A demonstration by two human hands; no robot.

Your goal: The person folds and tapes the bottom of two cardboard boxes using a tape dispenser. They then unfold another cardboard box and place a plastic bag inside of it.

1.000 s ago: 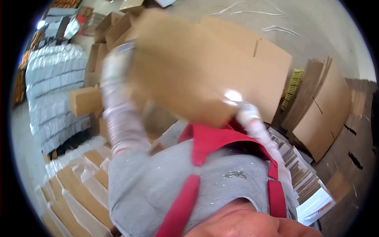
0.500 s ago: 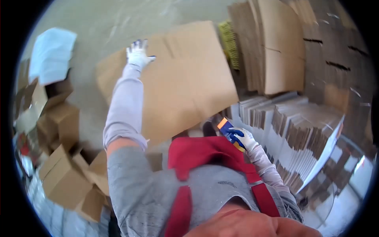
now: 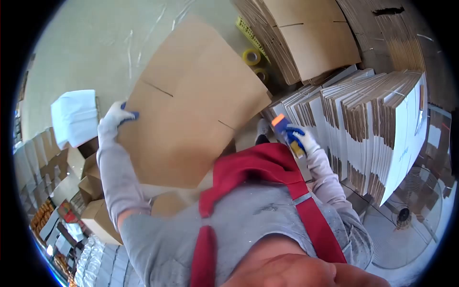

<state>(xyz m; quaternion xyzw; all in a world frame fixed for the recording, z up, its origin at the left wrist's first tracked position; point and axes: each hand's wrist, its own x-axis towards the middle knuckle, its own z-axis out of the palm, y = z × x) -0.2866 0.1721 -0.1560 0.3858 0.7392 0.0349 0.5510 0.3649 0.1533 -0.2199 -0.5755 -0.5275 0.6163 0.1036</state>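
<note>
A large brown flattened cardboard box (image 3: 191, 91) with two slits lies in front of me, turned at an angle. My left hand (image 3: 117, 116), in a white glove with blue fingertips, grips its left edge, thumb on the upper face; the other fingers are partly hidden. Close to my right side, my right hand (image 3: 302, 137), gloved the same way, is closed around a tape dispenser (image 3: 280, 125) with a blue body, an orange end and a yellow part below. The dispenser is held just off the box's right corner.
White-faced flattened boxes (image 3: 368, 110) stand packed upright at the right. Behind them lean brown cardboard sheets (image 3: 315, 43). Tape rolls (image 3: 251, 57) sit beside a yellow perforated strip (image 3: 251, 36). Opened cartons (image 3: 101, 220) and a white-covered box (image 3: 75, 117) are at the left; a fan (image 3: 404, 217) stands lower right.
My left hand has moved from lying spread on the cardboard to gripping its left edge. The cardboard has turned and its slits now show. My right hand still holds the dispenser; the view has shifted.
</note>
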